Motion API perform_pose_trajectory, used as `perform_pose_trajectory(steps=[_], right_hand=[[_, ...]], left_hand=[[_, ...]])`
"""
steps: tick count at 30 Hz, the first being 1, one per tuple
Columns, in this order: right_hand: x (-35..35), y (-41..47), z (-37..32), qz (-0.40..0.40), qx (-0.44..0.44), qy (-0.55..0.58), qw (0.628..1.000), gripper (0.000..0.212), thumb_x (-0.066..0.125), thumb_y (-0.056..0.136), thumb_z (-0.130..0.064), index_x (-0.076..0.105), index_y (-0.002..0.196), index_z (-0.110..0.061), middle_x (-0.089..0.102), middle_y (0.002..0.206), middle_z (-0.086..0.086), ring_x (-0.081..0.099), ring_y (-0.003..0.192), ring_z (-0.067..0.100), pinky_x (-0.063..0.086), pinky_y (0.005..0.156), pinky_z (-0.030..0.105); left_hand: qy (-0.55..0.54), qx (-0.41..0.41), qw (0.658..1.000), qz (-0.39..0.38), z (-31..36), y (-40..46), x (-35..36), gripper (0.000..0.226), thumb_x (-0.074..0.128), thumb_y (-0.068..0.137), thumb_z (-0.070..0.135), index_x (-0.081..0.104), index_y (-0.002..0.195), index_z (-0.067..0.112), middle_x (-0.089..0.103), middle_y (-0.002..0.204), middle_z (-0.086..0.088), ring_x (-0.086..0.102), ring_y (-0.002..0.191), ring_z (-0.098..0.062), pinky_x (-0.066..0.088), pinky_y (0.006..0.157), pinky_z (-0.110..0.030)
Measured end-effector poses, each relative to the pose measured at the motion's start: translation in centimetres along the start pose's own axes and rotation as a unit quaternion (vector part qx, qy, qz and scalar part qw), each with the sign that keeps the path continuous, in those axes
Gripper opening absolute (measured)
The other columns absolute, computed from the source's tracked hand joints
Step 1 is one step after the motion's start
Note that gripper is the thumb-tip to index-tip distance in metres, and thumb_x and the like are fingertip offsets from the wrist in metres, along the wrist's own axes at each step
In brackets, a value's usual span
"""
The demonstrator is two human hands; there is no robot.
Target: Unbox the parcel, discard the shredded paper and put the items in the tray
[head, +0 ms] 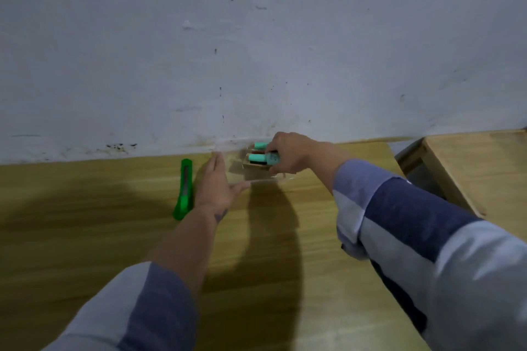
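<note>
A clear plastic tray (pixel 263 178) stands on the wooden table against the wall. Inside it lie teal cylindrical items (pixel 256 157), another teal one (pixel 261 145) and something red and dark between them. My right hand (pixel 288 152) reaches over the tray from the right, fingers closed on a teal item (pixel 273 157) just above the others. My left hand (pixel 218 184) lies flat and open against the tray's left side, thumb along its front edge. No parcel box or shredded paper shows.
A green utility knife (pixel 184 189) lies on the table just left of my left hand. The white wall rises right behind the tray. A second wooden table (pixel 479 168) stands at the right, across a narrow gap.
</note>
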State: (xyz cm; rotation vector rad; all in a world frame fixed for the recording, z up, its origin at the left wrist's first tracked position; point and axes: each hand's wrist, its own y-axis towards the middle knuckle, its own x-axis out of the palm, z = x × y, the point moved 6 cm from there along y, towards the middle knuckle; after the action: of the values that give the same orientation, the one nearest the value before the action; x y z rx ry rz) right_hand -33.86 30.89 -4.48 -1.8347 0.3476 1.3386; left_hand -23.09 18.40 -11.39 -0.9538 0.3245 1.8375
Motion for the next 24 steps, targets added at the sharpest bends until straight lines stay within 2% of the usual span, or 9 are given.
perform_pose_trajectory(steps=[2, 6, 9, 13, 19, 21, 24], right_hand=[[0.7, 1.5, -1.3, -0.018, -0.011, -0.03, 0.999, 0.052, 0.064, 0.082, -0.038, 0.053, 0.129, -0.018, 0.051, 0.128, 0.011, 0.055, 0.107, 0.03, 0.047, 0.089, 0.036], [1.9, 3.6, -3.0, -0.003, -0.028, -0.072, 0.997, 0.052, 0.064, 0.084, -0.031, 0.05, 0.133, -0.019, 0.043, 0.136, 0.011, 0.046, 0.116, 0.032, 0.044, 0.1, 0.042], [2.1, 4.3, -4.0, 0.004, -0.061, -0.022, 0.998, 0.056, 0.07, 0.079, -0.025, 0.049, 0.131, -0.028, 0.044, 0.132, 0.012, 0.046, 0.116, 0.036, 0.042, 0.099, 0.04], [2.2, 4.9, -4.8, 0.014, -0.08, 0.03, 0.996, 0.053, 0.073, 0.076, -0.018, 0.052, 0.124, -0.024, 0.048, 0.127, 0.015, 0.048, 0.116, 0.037, 0.045, 0.093, 0.041], [2.7, 4.7, -4.0, 0.058, -0.075, 0.019, 0.995, 0.045, 0.069, 0.081, -0.027, 0.057, 0.124, -0.028, 0.049, 0.131, 0.006, 0.048, 0.12, 0.031, 0.045, 0.097, 0.043], [3.0, 4.2, -3.6, 0.058, -0.075, 0.064, 0.993, 0.041, 0.072, 0.079, -0.029, 0.063, 0.118, -0.027, 0.05, 0.132, 0.006, 0.047, 0.121, 0.029, 0.042, 0.101, 0.039], [1.8, 2.8, -3.0, 0.122, -0.063, 0.182, 0.974, 0.029, 0.07, 0.082, -0.026, 0.069, 0.111, -0.021, 0.057, 0.124, 0.008, 0.054, 0.115, 0.025, 0.039, 0.098, 0.03]], left_hand=[[-0.022, 0.004, 1.0, 0.001, -0.4, 0.1, 0.3, 0.102, 0.071, 0.08, 0.04, 0.004, 0.153, 0.018, 0.016, 0.16, -0.005, 0.022, 0.144, -0.026, 0.027, 0.116, -0.043], [-0.086, -0.007, 0.996, 0.015, -0.6, -0.4, 0.6, 0.096, 0.071, 0.082, 0.031, 0.006, 0.152, 0.026, 0.022, 0.158, -0.002, 0.031, 0.14, -0.024, 0.031, 0.114, -0.046], [-0.075, -0.006, 0.997, 0.025, -0.8, -0.3, 0.5, 0.091, 0.07, 0.083, 0.032, 0.012, 0.152, 0.024, 0.025, 0.157, -0.001, 0.031, 0.14, -0.023, 0.029, 0.115, -0.04], [-0.077, -0.004, 0.997, 0.019, -1.1, -0.1, 0.6, 0.09, 0.07, 0.083, 0.031, 0.013, 0.152, 0.021, 0.024, 0.158, -0.003, 0.028, 0.142, -0.023, 0.028, 0.115, -0.039], [-0.061, -0.018, 0.998, 0.004, -0.8, 0.1, 0.5, 0.095, 0.071, 0.082, 0.034, 0.01, 0.153, 0.021, 0.02, 0.159, -0.004, 0.023, 0.144, -0.026, 0.026, 0.116, -0.039], [-0.053, -0.018, 0.998, -0.012, -0.5, -0.2, 0.5, 0.1, 0.073, 0.081, 0.034, 0.006, 0.153, 0.019, 0.016, 0.159, -0.003, 0.022, 0.144, -0.025, 0.024, 0.114, -0.035], [-0.071, -0.02, 0.997, -0.02, 0.3, -0.8, -0.2, 0.107, 0.075, 0.08, 0.027, -0.004, 0.153, 0.022, 0.012, 0.16, 0.0, 0.02, 0.144, -0.022, 0.024, 0.111, -0.029]])
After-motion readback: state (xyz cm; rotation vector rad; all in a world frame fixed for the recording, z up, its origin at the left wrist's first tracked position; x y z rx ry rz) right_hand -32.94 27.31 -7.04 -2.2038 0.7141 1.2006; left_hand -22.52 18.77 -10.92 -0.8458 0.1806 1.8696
